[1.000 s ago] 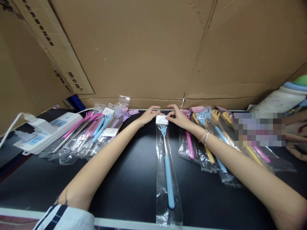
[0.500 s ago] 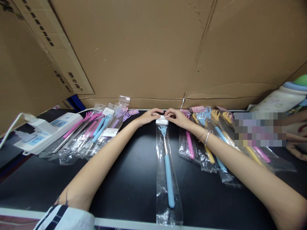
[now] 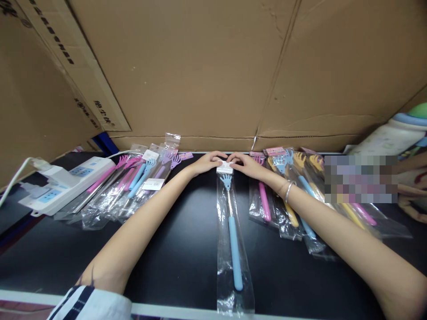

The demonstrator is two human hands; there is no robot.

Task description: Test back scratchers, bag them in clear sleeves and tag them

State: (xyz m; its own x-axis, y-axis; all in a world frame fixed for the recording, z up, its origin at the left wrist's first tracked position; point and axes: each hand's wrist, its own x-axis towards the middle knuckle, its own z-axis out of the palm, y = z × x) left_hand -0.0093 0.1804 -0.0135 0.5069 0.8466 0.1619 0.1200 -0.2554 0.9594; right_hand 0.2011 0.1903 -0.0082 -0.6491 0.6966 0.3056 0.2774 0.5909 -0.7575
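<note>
A blue back scratcher [image 3: 236,253] lies lengthwise in a clear plastic bag [image 3: 223,284] in front of me, its claw end pointing away. A white card [image 3: 225,167] sits at the far end of the bag, just past the claw. My left hand [image 3: 208,162] pinches the card's left side, fingers curled over. From the right, my right hand [image 3: 245,164] pinches the other side, its index finger nearly meeting the left one. Both thumbs press on the card. What is under the fingers is hidden.
Several bagged back scratchers [image 3: 136,182] lie on the left beside a white power strip [image 3: 66,184] with plugs. Several more [image 3: 262,200] are under and beyond my right forearm. A bottle [image 3: 393,138] and another person's hand [image 3: 413,195] are far right. A cardboard wall [image 3: 200,66] stands behind.
Both hands have come down and inward onto the white card, thumbs now pressing it. The bagged back scratcher has stayed nearly in place.
</note>
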